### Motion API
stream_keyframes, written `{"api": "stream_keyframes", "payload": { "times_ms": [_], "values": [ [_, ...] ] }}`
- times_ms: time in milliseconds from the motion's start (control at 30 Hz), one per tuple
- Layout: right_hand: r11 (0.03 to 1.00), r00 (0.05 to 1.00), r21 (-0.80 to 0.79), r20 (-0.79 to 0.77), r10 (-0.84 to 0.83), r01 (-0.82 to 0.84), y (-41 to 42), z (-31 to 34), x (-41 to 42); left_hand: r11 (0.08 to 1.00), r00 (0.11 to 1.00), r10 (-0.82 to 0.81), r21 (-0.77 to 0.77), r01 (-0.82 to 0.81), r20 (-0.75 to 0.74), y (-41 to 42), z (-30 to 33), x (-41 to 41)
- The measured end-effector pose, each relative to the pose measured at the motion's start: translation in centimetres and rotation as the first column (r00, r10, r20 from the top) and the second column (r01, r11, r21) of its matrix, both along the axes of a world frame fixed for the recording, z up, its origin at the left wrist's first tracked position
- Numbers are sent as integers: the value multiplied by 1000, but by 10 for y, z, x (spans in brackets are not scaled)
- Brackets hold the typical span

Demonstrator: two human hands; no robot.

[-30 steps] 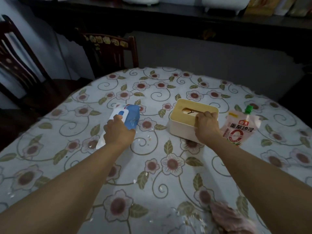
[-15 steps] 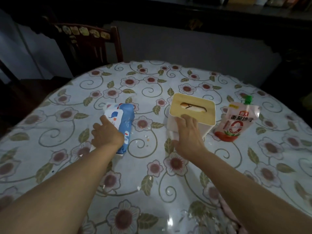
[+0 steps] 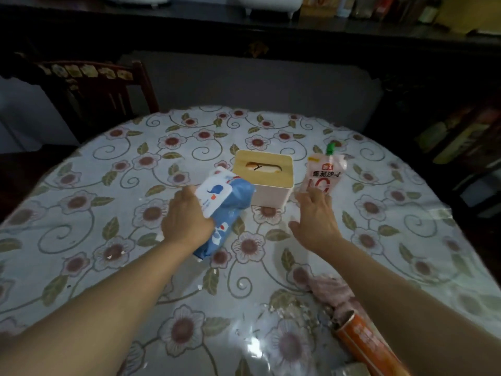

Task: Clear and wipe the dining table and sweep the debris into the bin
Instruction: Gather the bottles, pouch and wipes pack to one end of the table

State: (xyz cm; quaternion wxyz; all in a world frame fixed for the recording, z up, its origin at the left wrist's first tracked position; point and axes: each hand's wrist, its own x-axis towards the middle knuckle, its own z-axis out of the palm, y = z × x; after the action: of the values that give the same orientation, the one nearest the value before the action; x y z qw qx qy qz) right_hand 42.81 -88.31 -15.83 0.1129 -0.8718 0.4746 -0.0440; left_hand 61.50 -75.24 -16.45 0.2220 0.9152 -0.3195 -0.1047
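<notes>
The left hand (image 3: pixel 187 218) grips a blue and white wipes pack (image 3: pixel 225 210), fingers curled round its left side, holding it tilted with its far end raised just beside the tissue box (image 3: pixel 264 180), near the middle of the dining table (image 3: pixel 81 213). The right hand (image 3: pixel 315 217) is spread with straight fingers and holds nothing; its fingertips (image 3: pixel 311 192) reach the near edge of the red sauce pouch (image 3: pixel 324 175), which lies flat to the right of the tissue box, green cap pointing at the far edge. Half a second ago the right hand rested on the near face of the tissue box; it has since left the box and shifted right toward the pouch. The wipes pack, then lying lower and apart from the box, has been carried right and lifted against it. A pink cloth (image 3: pixel 330 291) and an orange tube (image 3: pixel 360 340) lie by the near right edge, among scattered crumbs (image 3: pixel 287 310).
</notes>
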Motion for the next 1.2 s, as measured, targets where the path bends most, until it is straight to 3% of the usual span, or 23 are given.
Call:
{"api": "stream_keyframes", "payload": {
  "times_ms": [167,367,600,700,900,1200],
  "values": [
    [992,992,14,-16,-127,127,-29,9,-61,961,961,-278,-9,278,14,-51,-1,-68],
    [987,989,64,-6,-150,150,-64,9,-111,913,914,-407,-38,407,1,-117,-14,-124],
    [991,997,115,14,-76,74,-91,-16,-159,909,908,-417,41,416,32,-166,-52,-167],
    [994,999,107,23,-27,24,-91,-25,-172,925,927,-374,81,372,18,-160,-59,-174],
    [977,995,203,-58,84,-70,-68,-27,-186,911,898,-411,104,398,158,-119,-41,-200],
    [941,992,317,34,119,-123,1,-15,-190,927,933,-352,113,358,-72,-50,-25,-240]
  ]
}}
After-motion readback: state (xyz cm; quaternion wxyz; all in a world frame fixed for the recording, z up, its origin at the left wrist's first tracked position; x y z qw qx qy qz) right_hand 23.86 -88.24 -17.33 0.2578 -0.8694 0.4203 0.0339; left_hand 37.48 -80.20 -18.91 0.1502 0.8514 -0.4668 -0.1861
